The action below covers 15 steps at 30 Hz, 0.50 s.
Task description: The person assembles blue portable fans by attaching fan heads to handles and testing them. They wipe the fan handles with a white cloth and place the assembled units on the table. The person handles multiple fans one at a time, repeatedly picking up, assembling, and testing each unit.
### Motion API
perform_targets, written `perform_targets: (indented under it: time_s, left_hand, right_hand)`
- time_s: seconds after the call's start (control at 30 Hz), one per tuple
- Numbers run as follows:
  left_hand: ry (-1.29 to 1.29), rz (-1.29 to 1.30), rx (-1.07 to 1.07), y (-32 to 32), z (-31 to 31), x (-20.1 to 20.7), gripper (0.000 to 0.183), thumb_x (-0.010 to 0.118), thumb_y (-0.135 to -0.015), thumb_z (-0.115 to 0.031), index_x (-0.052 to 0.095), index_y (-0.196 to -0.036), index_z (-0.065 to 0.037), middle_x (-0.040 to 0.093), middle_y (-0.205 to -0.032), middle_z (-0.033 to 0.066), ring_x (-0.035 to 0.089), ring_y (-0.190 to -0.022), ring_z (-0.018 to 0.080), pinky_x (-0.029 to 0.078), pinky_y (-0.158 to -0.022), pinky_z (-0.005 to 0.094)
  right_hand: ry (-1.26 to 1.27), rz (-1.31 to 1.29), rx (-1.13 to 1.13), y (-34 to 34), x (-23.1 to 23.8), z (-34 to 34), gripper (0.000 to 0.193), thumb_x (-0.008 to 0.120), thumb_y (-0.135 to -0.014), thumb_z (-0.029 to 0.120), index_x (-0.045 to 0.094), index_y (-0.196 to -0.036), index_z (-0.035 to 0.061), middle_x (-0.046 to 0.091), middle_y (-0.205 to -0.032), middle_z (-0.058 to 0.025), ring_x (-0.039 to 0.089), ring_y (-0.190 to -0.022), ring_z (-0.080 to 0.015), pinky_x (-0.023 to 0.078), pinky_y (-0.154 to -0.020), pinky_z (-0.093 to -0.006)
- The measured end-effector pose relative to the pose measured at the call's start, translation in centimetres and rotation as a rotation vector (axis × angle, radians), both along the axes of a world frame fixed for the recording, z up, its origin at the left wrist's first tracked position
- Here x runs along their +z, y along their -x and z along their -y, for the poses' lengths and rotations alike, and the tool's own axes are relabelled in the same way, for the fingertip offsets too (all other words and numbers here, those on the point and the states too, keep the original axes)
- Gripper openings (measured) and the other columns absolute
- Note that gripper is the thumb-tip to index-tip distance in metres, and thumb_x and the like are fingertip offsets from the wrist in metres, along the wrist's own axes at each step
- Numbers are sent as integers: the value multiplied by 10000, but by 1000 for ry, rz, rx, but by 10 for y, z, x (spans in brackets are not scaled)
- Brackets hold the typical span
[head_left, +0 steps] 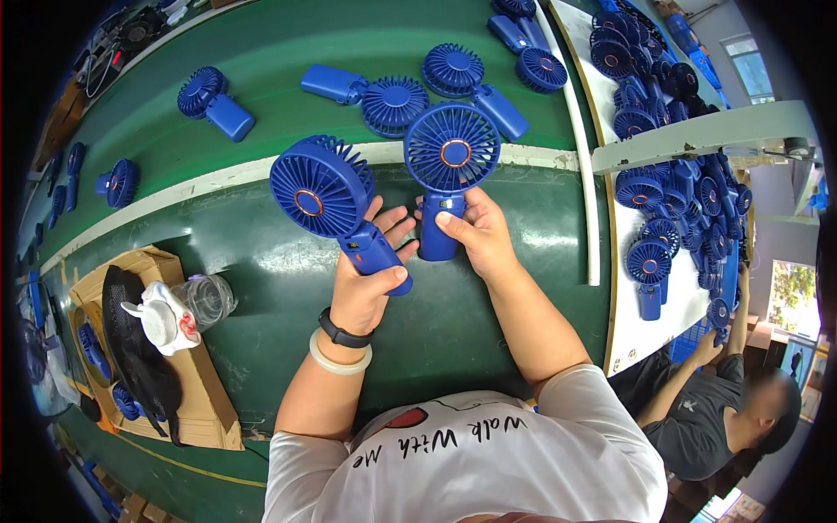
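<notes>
My left hand (pixel 368 277) is closed around the handle of a blue handheld fan (pixel 312 187), its round slatted head tilted up to the left. In my right hand (pixel 478 230) a second blue handheld fan (pixel 452 148) stands upright, the thumb on its handle just under a small lit display. The two fans are side by side above the green worktable (pixel 418 322). Beyond them, on the green belt (pixel 279 105), lie more blue fans, including one with its handle to the left (pixel 394 105) and one with its handle to the right (pixel 453 70).
At left, a cardboard box (pixel 205 383) holds a black mesh cap (pixel 139 349), with a clear jar (pixel 209 299) and white bottle (pixel 159 321) beside it. Many fans crowd a white table (pixel 623 336) at right, under a pale beam (pixel 697 139). A person in black (pixel 697 418) works there.
</notes>
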<state>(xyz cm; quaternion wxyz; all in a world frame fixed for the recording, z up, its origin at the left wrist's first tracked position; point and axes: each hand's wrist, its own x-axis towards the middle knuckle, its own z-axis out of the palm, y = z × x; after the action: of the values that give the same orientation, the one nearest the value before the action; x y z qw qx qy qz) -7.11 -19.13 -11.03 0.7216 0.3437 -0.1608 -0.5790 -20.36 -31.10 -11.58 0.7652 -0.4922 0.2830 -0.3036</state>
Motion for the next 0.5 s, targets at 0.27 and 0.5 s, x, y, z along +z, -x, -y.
perform_targets:
  time_s: [0.27,0.5]
  left_hand:
    - [90,-30,-16,1,-2,-2,869,683,-631,-28,243,-1377,-93,382,-1332,154,376,-1258,335,337,-1024,492]
    - [77,-76,-109,-1,-6,2,831,765,-606,-87,340,-1319,-49,465,-1251,112,477,-1150,248,371,-994,410]
  right_hand:
    - [41,88,25,-2,4,-4,404,619,-839,104,460,-1198,5,588,-1114,-126,583,-1007,-195,459,-890,-330]
    - [1025,-165,154,-3,27,-4,326,549,-883,242,542,-1101,-1,553,-1090,-161,515,-1037,-342,408,-892,-381]
